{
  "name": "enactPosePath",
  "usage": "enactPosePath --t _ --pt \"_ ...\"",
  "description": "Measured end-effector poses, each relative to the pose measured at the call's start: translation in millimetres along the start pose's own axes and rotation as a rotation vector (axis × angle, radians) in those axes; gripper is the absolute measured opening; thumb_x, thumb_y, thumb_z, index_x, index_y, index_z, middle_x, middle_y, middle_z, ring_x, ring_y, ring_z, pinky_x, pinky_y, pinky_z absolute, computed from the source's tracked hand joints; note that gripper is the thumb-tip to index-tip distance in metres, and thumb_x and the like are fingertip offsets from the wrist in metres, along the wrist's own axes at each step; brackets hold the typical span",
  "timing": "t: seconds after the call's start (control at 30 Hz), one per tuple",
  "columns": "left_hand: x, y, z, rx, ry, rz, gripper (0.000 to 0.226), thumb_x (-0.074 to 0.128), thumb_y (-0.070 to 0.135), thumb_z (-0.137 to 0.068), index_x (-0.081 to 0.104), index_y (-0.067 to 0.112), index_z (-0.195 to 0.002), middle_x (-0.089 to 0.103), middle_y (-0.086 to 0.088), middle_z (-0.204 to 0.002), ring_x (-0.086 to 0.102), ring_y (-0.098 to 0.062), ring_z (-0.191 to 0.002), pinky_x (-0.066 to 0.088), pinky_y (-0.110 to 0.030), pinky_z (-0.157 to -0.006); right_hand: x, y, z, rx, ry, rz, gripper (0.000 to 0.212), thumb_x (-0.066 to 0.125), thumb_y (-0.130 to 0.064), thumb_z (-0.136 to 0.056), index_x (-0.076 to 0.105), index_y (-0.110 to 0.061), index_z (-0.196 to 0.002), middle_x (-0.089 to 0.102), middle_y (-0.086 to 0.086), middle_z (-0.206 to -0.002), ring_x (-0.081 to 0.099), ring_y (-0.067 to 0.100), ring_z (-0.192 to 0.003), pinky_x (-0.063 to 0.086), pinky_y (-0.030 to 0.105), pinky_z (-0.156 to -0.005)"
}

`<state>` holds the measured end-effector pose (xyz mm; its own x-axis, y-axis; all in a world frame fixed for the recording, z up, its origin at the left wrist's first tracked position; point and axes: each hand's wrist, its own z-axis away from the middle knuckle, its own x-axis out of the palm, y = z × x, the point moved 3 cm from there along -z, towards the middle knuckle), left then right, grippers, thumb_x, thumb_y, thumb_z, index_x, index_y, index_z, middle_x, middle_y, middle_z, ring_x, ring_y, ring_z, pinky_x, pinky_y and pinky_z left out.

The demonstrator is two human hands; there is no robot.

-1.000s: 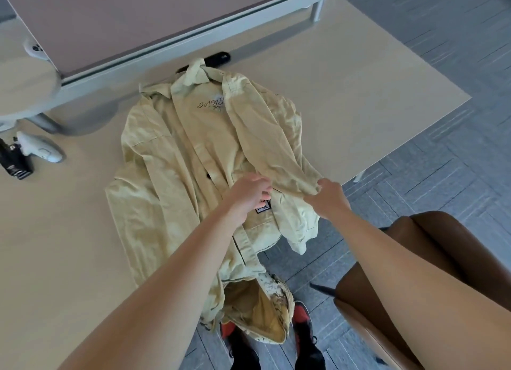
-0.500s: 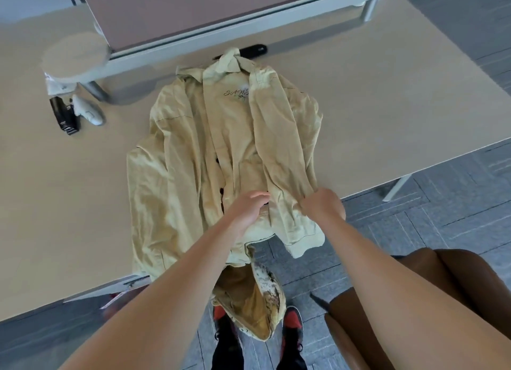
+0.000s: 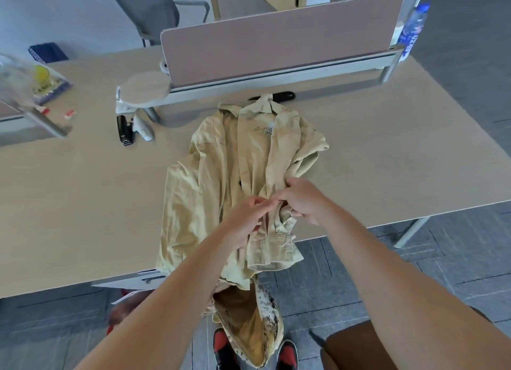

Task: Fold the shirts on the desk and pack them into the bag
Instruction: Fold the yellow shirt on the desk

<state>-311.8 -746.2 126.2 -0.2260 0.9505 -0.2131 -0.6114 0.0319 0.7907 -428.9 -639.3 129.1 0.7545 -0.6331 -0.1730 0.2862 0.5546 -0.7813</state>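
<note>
A pale yellow shirt (image 3: 221,176) lies face up on the beige desk (image 3: 401,153), collar at the far side, its hem hanging over the near edge. Its right sleeve is folded across the front, the cuff (image 3: 273,250) drooping at the desk edge. My right hand (image 3: 301,200) grips the bunched sleeve cloth near the middle of the shirt. My left hand (image 3: 249,217) pinches the same cloth just left of it. A tan open bag (image 3: 249,322) with a mottled rim hangs below the desk edge, above my shoes.
A partition panel (image 3: 276,37) stands along the desk's far side, a black object (image 3: 279,95) at its foot. A stapler (image 3: 125,131) and white device (image 3: 145,129) lie left. A brown chair (image 3: 356,347) is at lower right; a grey chair (image 3: 149,9) beyond.
My right hand moved up and left with the sleeve, bunching it over the shirt front. My left hand closed in to meet it. The view tilted up and back.
</note>
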Motion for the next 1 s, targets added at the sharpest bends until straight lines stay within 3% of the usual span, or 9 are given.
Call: enactPosePath --t 0.07,0.23,0.4,0.53,0.6,0.67,0.77,0.87,1.0 --pt "-19.4 5.1 9.5 -0.003 -0.007 -0.019 0.074 0.071 0.076 -0.067 0.058 0.022 -0.114 0.064 -0.005 -0.084 0.055 -0.018 -0.073 0.052 -0.038 -0.074 19.3 -18.7 -3.6 -0.006 -0.051 -0.037 0.012 0.059 0.001 -0.084 0.056 -0.001 -0.095 0.048 0.011 -0.072 0.036 0.016 -0.051 0.024 0.028 -0.045" --pt "-79.8 5.2 32.5 0.055 0.105 -0.163 0.048 0.071 0.057 -0.081 0.054 0.019 -0.103 0.052 -0.001 -0.084 0.045 -0.012 -0.066 0.041 -0.023 -0.056 76.2 -70.5 -10.3 -0.093 -0.146 0.071 0.006 0.063 -0.005 -0.088 0.059 0.000 -0.087 0.051 0.008 -0.067 0.048 0.013 -0.043 0.037 0.023 -0.041" --pt "-138.5 -39.9 40.9 -0.062 0.161 0.085 0.047 0.080 0.043 -0.078 0.059 0.019 -0.112 0.071 -0.004 -0.104 0.069 -0.018 -0.095 0.062 -0.034 -0.077 166.2 -106.2 -32.9 -0.073 -0.285 0.229 0.014 0.059 -0.014 -0.094 0.059 -0.020 -0.081 0.058 -0.004 -0.076 0.056 0.005 -0.056 0.049 0.019 -0.051" --pt "-176.5 -96.5 39.3 -0.203 0.215 0.152 0.035 0.062 0.020 -0.070 0.064 0.010 -0.103 0.069 -0.010 -0.087 0.062 -0.023 -0.075 0.046 -0.030 -0.058 241.8 -95.6 -58.4 0.062 -0.367 0.321 0.008 0.060 -0.012 -0.091 0.061 -0.013 -0.083 0.064 0.003 -0.077 0.065 0.015 -0.068 0.053 0.028 -0.059" --pt "-188.1 -123.1 37.5 -0.238 0.224 0.176 0.021 0.050 0.001 -0.076 0.063 0.007 -0.090 0.061 -0.012 -0.076 0.055 -0.025 -0.066 0.042 -0.028 -0.051 267.2 -80.3 -67.7 0.148 -0.380 0.291 0.006 0.061 -0.009 -0.091 0.065 -0.005 -0.091 0.069 0.013 -0.092 0.072 0.024 -0.085 0.061 0.033 -0.072" --pt "-194.4 -152.8 31.9 -0.284 0.223 0.187 0.029 0.041 -0.011 -0.079 0.063 0.008 -0.084 0.059 -0.011 -0.073 0.054 -0.024 -0.064 0.041 -0.028 -0.048 281.3 -63.1 -75.1 0.225 -0.382 0.263 0.017 0.062 -0.013 -0.095 0.067 -0.001 -0.105 0.070 0.018 -0.109 0.072 0.031 -0.099 0.062 0.040 -0.083" --pt "-195.1 -186.9 20.6 -0.358 0.154 0.109 0.032 0.040 -0.006 -0.079 0.067 0.008 -0.089 0.066 -0.013 -0.081 0.060 -0.027 -0.076 0.044 -0.030 -0.063 283.2 -42.8 -81.8 0.256 -0.383 0.313 0.023 0.062 -0.022 -0.097 0.068 -0.007 -0.112 0.071 0.011 -0.110 0.071 0.028 -0.101 0.060 0.040 -0.088" --pt "-195.7 -188.8 8.0 -0.402 0.038 -0.167 0.024 0.045 0.003 -0.088 0.064 0.001 -0.103 0.067 -0.017 -0.098 0.065 -0.035 -0.104 0.043 -0.030 -0.068 265.4 -40.1 -89.0 0.239 -0.294 0.420 0.020 0.059 -0.025 -0.096 0.067 -0.010 -0.106 0.068 0.006 -0.095 0.067 0.019 -0.084 0.061 0.033 -0.084" --pt "-214.7 -150.6 -0.9 -0.347 0.017 -0.412 0.030 0.062 0.024 -0.089 0.060 0.007 -0.114 0.065 -0.006 -0.097 0.068 -0.026 -0.096 0.048 -0.025 -0.066 218.1 -63.9 -102.3 0.217 -0.105 0.368 0.013 0.052 -0.012 -0.094 0.063 -0.005 -0.094 0.061 0.009 -0.078 0.059 0.016 -0.063 0.053 0.027 -0.062"
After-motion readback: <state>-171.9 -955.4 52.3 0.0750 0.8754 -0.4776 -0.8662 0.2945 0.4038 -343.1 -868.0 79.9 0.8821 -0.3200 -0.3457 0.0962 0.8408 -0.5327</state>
